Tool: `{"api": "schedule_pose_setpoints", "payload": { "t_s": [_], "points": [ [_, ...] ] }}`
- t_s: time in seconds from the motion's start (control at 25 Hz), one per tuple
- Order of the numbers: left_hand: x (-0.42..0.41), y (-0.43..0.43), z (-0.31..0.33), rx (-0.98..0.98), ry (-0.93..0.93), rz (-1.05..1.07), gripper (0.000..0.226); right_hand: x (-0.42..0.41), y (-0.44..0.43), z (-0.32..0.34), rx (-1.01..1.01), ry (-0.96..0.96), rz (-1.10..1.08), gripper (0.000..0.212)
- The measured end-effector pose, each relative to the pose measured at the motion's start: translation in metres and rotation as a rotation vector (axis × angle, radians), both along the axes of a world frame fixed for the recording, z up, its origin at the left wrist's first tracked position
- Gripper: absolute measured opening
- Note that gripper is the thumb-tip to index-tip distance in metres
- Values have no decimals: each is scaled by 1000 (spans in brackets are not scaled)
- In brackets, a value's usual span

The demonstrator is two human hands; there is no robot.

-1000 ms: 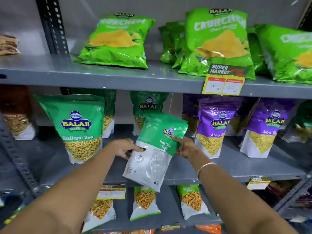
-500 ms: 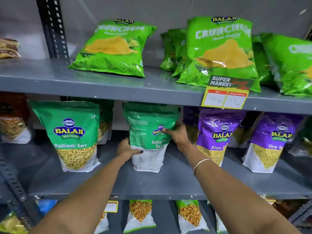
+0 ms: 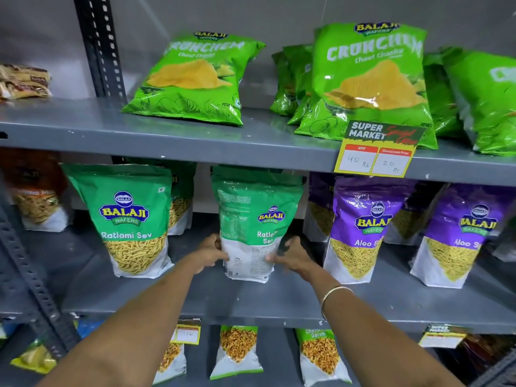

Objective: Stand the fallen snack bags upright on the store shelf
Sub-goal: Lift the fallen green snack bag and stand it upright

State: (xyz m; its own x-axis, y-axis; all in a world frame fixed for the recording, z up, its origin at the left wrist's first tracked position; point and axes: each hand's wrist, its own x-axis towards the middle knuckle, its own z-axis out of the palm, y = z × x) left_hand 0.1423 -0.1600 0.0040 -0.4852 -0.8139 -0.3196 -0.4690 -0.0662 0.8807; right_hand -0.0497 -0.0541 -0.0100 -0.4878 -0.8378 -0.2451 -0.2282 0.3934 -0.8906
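Note:
A green Ratlami Sev bag [image 3: 252, 219] stands upright on the grey middle shelf [image 3: 279, 300] with its back label facing me. My left hand [image 3: 210, 254] grips its lower left edge and my right hand [image 3: 291, 254] grips its lower right edge. Another Ratlami Sev bag [image 3: 128, 219] stands upright to its left, front side out. Two purple Aloo Sev bags [image 3: 360, 230] [image 3: 458, 238] stand upright to the right. On the top shelf, a green Crunchem chip bag [image 3: 192, 79] leans back, and another Crunchem bag [image 3: 371, 82] stands in front of several more.
A yellow price tag [image 3: 377, 150] hangs from the top shelf's front edge. A perforated dark upright post [image 3: 100, 46] rises at the left. Small snack bags [image 3: 237, 350] stand on the lower shelf. Brown packets [image 3: 23, 82] lie at the top left.
The bag went from tilted in the air in front of the shelf to upright on the middle shelf. Both hands slid down to its lower edges.

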Motion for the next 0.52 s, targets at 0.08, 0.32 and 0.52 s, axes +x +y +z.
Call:
{"api": "schedule_pose_setpoints", "payload": {
  "t_s": [0.08,0.32,0.52],
  "points": [
    [4,0,3,22,-20,30,29,5,-4,3,23,-60,-13,44],
    [10,6,-2,95,33,47,16,13,-16,9,-65,-114,-43,23],
    [-1,11,-4,146,164,-63,72,15,-12,8,99,-62,383,110]
  ]
}}
